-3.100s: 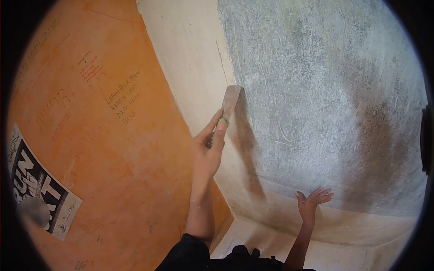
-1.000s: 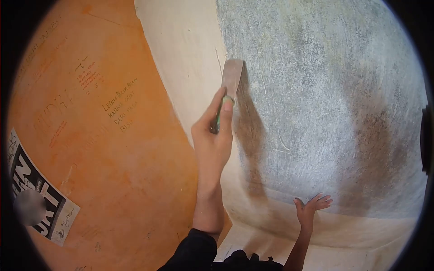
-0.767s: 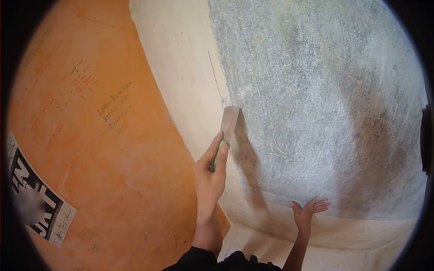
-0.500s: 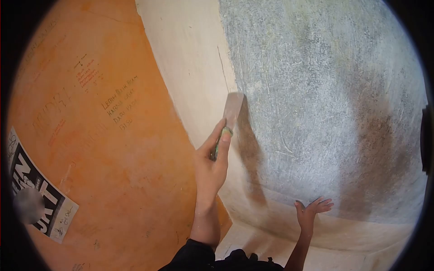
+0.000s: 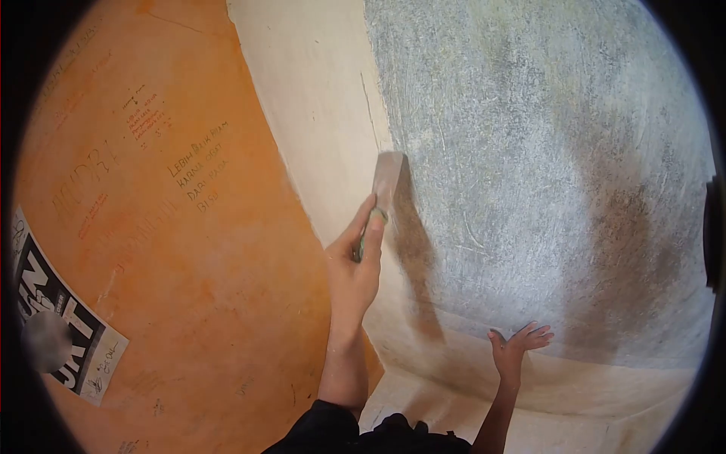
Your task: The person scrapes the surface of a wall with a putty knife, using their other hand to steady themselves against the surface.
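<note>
My left hand [image 5: 355, 257] is wrapped round the handle of a scraper [image 5: 389, 175], its thumb lying along the grip. The scraper's flat metal blade points up and rests at the border between a cream strip [image 5: 302, 91] and the rough grey-blue wall [image 5: 484, 121]. A thin dark crack runs down the strip's edge just above the blade tip. Lower right, my right hand [image 5: 517, 346] is open with fingers spread, near the bottom of the grey-blue area, holding nothing.
On the left is an orange wall [image 5: 249, 303] with handwriting and a black-and-white sticker [image 5: 102, 371] bearing large letters. A pale ledge [image 5: 423, 397] runs along the bottom. Shadows of the arm and body fall on the grey-blue wall.
The view has shifted slightly, so everything sits a little further up and left. The scraper blade stays at about the same spot below the crack, and the right hand remains spread.
</note>
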Demonstrator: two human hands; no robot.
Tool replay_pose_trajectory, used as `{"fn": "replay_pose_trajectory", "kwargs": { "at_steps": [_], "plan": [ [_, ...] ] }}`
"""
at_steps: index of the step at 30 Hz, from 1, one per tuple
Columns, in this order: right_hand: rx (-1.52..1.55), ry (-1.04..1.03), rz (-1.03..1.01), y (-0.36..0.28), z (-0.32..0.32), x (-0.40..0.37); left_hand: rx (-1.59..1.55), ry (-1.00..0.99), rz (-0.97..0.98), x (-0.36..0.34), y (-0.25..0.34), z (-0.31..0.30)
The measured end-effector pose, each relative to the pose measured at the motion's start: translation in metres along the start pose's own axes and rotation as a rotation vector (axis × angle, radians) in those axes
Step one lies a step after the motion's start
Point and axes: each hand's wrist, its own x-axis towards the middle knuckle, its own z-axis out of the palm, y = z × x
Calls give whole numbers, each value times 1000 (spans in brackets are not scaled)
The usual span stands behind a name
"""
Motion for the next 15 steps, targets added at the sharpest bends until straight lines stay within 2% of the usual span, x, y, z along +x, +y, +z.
{"fn": "replay_pose_trajectory", "kwargs": {
  "at_steps": [2, 6, 8, 11, 15],
  "plan": [
    [-3, 1, -4, -3, -1, 3, -57, 22, -62, 5, 18, -1],
    [14, -24, 20, -6, -6, 1, -57, 1, -99, 4, 13, -7],
    [11, -6, 17, -4, -3, 3, -3, -15, -18, 3, 3, -8],
    [0, 2, 20, -3, 0, 2, -15, -8, -56, 11, 18, -9],
    [16, -6, 23, -7, -6, 4, -16, -36, -12, 5, 2, -10]
  ]
}}
